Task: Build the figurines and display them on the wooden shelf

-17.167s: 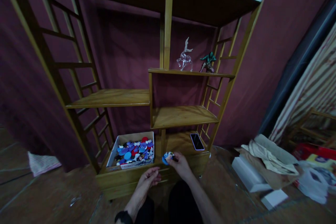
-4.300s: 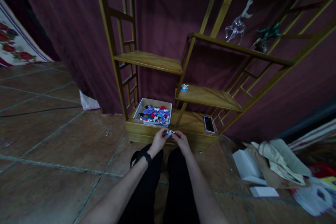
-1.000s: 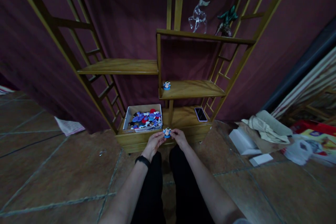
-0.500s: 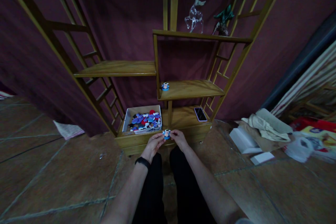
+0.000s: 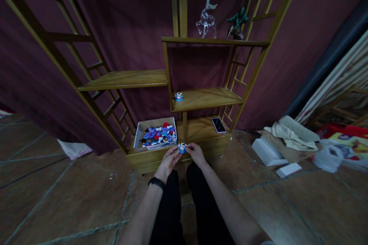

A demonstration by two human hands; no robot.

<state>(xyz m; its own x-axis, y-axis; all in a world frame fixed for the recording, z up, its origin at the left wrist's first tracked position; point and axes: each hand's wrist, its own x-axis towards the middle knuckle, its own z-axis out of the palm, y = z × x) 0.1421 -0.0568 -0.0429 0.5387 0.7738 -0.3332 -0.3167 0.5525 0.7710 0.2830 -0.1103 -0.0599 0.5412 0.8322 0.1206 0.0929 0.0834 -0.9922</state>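
Observation:
A small figurine (image 5: 182, 148) with a blue base is held up between both hands, in front of the low shelf. My left hand (image 5: 170, 159) is closed on its left side, fingers pinching the base. On the other side, my right hand (image 5: 196, 153) pinches it too. A similar blue-based figurine (image 5: 178, 96) stands at the left end of the middle shelf (image 5: 207, 100). Left of my hands, an open cardboard box (image 5: 140, 132) holds many small pieces in purple, blue, red and white.
A phone (image 5: 219, 125) lies on the bottom shelf (image 5: 198, 130). A clear deer figure (image 5: 206, 15) and a green statuette (image 5: 238, 24) stand on the upper shelf (image 5: 215, 41). White boxes (image 5: 267, 151), cloth and a plastic bag (image 5: 327, 157) lie on the floor at right.
The view has shifted slightly, so the shelf unit appears a little lower and further left. Both hands keep hold of the figurine in nearly the same place.

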